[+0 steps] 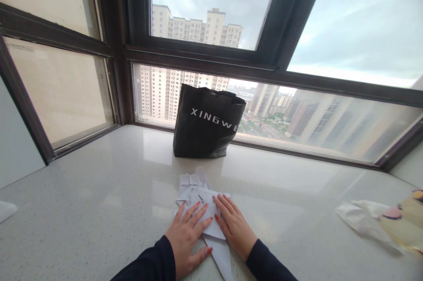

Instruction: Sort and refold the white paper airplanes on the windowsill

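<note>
Dark window frame (pixel 120 87) wraps a corner of the room, with five panes in view: two on the left, the lower facing a pale wall, and three in front, looking out on several tower blocks (pixel 157 95) under a cloudy sky. Below runs one broad bench (pixel 99 184), white, finely speckled and glossy enough to carry pale reflections of the daylight. One black bag (pixel 205 126) stands upright on it close to the front window, white letters reading "XINGWE" before the side turns away. At the far right edge, partly cut off, lies one beige printed item (pixel 408 219) with crinkled white material (pixel 366 223) beside it. Two dark sleeves (pixel 148 261) come in from the bottom. Between them, in front of the bag and apart from it, is the folded white paper (pixel 214 230), layered and creased, one long point running toward the person; the overlaps hide how many sheets there are. Two hands rest on it, neither gripping: the left hand (pixel 185 232) is palm down with fingers spread over the left part, the right hand (pixel 236 230) flat with fingers nearly together along the right edge. One small white object (pixel 6 210), cut off at the far left, cannot be identified. The fingernails (pixel 209 250) are red.
</note>
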Action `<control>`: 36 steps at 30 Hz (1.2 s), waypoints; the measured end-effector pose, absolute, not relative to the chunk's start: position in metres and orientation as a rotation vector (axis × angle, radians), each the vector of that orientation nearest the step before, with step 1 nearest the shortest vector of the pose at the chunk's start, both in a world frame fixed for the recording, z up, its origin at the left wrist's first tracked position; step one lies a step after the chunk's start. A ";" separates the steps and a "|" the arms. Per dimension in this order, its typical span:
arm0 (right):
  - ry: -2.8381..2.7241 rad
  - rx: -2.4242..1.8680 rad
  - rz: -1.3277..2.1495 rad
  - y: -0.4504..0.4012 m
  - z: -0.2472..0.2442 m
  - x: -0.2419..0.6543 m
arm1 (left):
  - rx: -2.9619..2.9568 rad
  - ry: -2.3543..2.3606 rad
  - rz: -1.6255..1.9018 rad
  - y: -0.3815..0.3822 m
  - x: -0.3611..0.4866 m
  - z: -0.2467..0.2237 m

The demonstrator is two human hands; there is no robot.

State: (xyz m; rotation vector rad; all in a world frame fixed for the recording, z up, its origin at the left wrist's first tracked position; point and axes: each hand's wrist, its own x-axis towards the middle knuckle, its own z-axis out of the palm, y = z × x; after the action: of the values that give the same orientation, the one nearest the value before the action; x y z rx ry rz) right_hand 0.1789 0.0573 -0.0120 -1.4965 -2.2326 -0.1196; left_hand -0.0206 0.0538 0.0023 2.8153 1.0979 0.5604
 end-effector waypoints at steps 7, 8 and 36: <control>-2.245 -1.507 -0.108 0.057 -0.010 0.179 | 2.827 1.092 0.568 0.054 -0.021 0.002; -2.247 -1.505 -0.108 0.057 -0.010 0.179 | 2.829 1.089 0.571 0.054 -0.021 0.002; -2.253 -1.506 -0.119 0.057 -0.010 0.179 | 2.821 1.084 0.577 0.054 -0.021 0.001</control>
State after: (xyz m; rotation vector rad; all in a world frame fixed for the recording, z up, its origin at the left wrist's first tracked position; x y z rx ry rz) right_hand 0.1788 0.0568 -0.0099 -1.5063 -2.2534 -0.1191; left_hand -0.0213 0.0540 0.0008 2.8213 1.0844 0.5773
